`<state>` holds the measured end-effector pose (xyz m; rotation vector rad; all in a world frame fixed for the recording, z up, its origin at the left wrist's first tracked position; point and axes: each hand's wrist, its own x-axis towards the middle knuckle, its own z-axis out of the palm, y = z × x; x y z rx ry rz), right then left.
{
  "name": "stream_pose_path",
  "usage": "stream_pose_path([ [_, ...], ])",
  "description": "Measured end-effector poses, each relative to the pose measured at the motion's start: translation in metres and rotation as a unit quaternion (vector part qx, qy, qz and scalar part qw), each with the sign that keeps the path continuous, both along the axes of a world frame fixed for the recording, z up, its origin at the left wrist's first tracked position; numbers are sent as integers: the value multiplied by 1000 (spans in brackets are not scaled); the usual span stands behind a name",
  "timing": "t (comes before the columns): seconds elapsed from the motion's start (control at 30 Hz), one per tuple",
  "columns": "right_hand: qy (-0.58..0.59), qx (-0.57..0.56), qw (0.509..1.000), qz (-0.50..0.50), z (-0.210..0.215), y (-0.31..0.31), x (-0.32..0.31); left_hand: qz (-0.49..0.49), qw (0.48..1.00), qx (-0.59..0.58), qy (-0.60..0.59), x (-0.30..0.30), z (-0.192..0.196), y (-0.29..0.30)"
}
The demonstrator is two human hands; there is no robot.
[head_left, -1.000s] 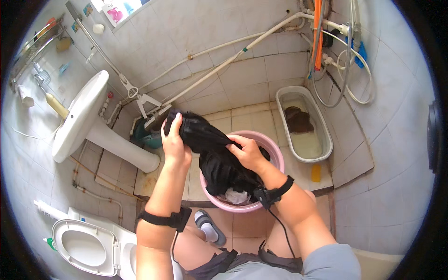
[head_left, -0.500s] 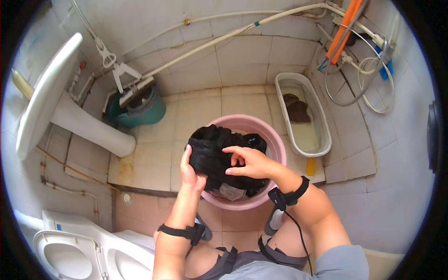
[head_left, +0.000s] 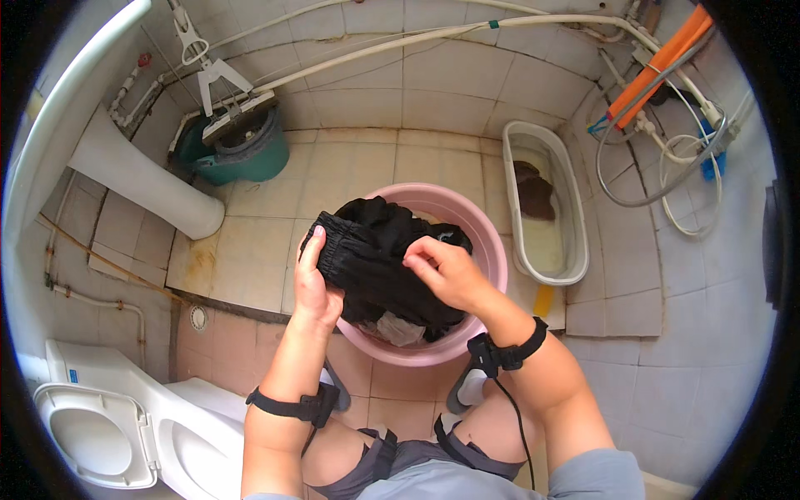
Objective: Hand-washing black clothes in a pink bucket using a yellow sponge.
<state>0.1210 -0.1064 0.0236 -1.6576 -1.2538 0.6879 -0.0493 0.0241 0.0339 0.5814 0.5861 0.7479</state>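
My left hand (head_left: 317,287) is closed on the gathered elastic waistband of a black garment (head_left: 367,262), its thumb lying on top of the band. Bunched up, the garment rests over the pink basin (head_left: 493,300), and its waistband reaches past the basin's left side. My right hand (head_left: 446,271) is above the cloth with curled fingers and thumb drawn together; whether a bit of fabric is between them I cannot make out. Below the garment, a pale, crumpled piece (head_left: 398,331) shows inside the basin.
A whitish tub (head_left: 581,242) with water and a dark brown item (head_left: 533,193) stands to the right. Back left is a green mop bucket (head_left: 267,154) with a mop, beside the sink pedestal (head_left: 158,179). A white toilet (head_left: 108,392) is at lower left; hoses (head_left: 608,187) hang right.
My left hand has shifted left, pulling the waistband out with it. The right hand's spread fingers have drawn together over the cloth. The whole view has also shifted slightly.
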Motion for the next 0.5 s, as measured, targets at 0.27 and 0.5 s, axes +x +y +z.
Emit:
stream_pose_path([
  [0.27, -20, 17, 998, 65, -5, -5, 2, 27, 999, 34, 12, -4, -1, -7],
  [0.5, 252, 35, 964, 72, 8, -11, 16, 132, 981, 112, 89, -7, 1, -9],
])
